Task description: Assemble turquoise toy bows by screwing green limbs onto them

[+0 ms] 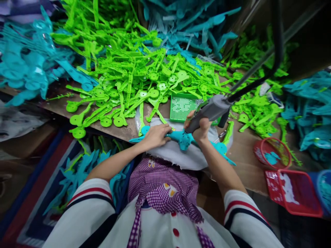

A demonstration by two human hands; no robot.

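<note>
Clock positions are taken from the workpiece, twelve at the top of view.

Workpiece: one turquoise plastic part (184, 141), lying lengthwise from nine to four o'clock on one white cloth (178, 156). Two hands attend it. The left hand (159, 135), at nine o'clock, has its fingers bent over the part's arm, gripping it. The right hand (200, 127), at two o'clock, is closed round one grey power screwdriver (210, 112), whose tip meets the part's middle; the fingers sit just above the part.

One green basket (170, 108) stands at twelve o'clock, close beyond the part, containing small metallic pieces. Lime pieces (131, 75) are heaped from ten to two o'clock, too overlapped to count. Turquoise heaps number three: ten o'clock (26, 58), twelve (186, 20) and three (307, 113).

One red round basket (258, 155) stands at three o'clock; one red rectangular basket (301, 210) at four, by the table edge.

Clearance: the cloth reaches the table's near edge at six o'clock. Bare tabletop (244, 163) shows between cloth and round basket. Room beyond the part is tight.
</note>
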